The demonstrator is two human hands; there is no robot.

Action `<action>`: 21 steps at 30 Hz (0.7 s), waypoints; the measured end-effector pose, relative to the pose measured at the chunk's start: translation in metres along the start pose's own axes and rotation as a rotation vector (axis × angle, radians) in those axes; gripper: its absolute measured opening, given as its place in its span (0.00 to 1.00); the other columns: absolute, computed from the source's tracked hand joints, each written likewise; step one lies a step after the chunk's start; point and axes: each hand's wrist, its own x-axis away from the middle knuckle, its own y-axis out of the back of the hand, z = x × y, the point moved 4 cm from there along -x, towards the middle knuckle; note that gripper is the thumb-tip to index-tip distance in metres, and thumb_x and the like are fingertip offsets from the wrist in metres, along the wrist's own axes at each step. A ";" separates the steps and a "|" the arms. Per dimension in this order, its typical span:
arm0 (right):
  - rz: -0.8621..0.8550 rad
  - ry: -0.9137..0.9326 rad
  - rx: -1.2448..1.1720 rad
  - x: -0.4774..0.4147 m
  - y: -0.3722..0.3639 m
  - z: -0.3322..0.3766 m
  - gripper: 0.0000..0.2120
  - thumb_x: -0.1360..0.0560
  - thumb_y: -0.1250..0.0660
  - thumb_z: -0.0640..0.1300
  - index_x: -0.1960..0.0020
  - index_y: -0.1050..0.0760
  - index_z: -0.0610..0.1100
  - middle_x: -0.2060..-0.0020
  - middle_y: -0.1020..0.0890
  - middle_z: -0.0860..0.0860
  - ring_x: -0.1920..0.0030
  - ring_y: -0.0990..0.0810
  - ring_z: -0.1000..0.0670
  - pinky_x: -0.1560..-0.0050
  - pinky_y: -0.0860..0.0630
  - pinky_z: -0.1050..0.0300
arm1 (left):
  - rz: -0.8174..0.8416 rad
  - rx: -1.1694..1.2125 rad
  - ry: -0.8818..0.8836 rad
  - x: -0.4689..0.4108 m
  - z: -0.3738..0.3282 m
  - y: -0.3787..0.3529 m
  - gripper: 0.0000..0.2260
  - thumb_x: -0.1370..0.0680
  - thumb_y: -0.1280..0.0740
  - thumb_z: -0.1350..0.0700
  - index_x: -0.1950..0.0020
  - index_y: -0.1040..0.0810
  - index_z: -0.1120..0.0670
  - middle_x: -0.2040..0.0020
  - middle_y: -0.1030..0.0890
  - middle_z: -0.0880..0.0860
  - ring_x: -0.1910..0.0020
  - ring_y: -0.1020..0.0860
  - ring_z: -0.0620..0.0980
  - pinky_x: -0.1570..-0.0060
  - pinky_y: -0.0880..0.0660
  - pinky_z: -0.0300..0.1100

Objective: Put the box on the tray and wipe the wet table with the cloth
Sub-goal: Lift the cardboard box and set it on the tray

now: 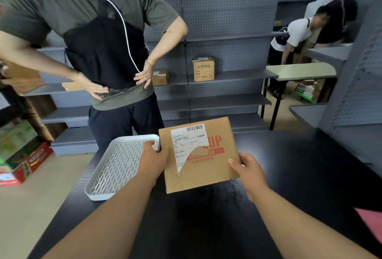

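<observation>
A brown cardboard box (203,173) with a torn white shipping label and red print is held between both hands over the black table (299,176). My left hand (154,160) grips its left edge and my right hand (249,168) grips its right edge. Just left of the box lies a white tray (115,167) with a slotted floor, nothing in it. Water droplets (225,193) glisten on the table below the box's near edge. A pink cloth (371,220) shows at the right edge of the table, mostly cut off by the frame.
A person in a grey shirt stands just beyond the table's far left corner, back turned, hands on their lower back. Grey pegboard shelving (227,76) behind holds two small cardboard boxes. Coloured cartons (22,155) sit on the floor at left. Other people bend over a table at far right.
</observation>
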 end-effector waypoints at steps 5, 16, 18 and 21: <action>-0.009 0.035 -0.002 0.034 -0.009 0.008 0.13 0.22 0.35 0.41 0.38 0.27 0.42 0.42 0.21 0.49 0.42 0.23 0.48 0.47 0.27 0.55 | 0.105 0.053 -0.027 0.015 0.003 0.027 0.32 0.19 0.40 0.49 0.22 0.55 0.41 0.41 0.29 0.48 0.44 0.25 0.55 0.52 0.24 0.50; 0.034 -0.168 -0.203 0.055 -0.028 0.032 0.18 0.20 0.38 0.39 0.31 0.30 0.49 0.42 0.25 0.49 0.41 0.26 0.44 0.39 0.27 0.39 | 0.162 0.162 -0.013 0.034 0.019 0.058 0.13 0.20 0.40 0.45 0.36 0.35 0.43 0.44 0.23 0.50 0.49 0.23 0.52 0.56 0.20 0.48; -0.027 -0.123 -0.196 0.049 -0.030 0.035 0.21 0.21 0.36 0.38 0.31 0.31 0.50 0.38 0.24 0.49 0.39 0.25 0.44 0.38 0.25 0.40 | 0.131 0.198 -0.023 0.033 0.020 0.059 0.11 0.20 0.40 0.46 0.38 0.34 0.45 0.45 0.24 0.51 0.48 0.23 0.52 0.57 0.21 0.47; -0.171 -0.048 -0.154 0.036 -0.028 0.039 0.26 0.25 0.31 0.39 0.30 0.35 0.50 0.38 0.26 0.47 0.40 0.25 0.45 0.40 0.24 0.46 | 0.061 0.237 -0.044 0.032 0.017 0.056 0.09 0.20 0.40 0.46 0.43 0.31 0.47 0.47 0.23 0.51 0.49 0.23 0.53 0.53 0.20 0.48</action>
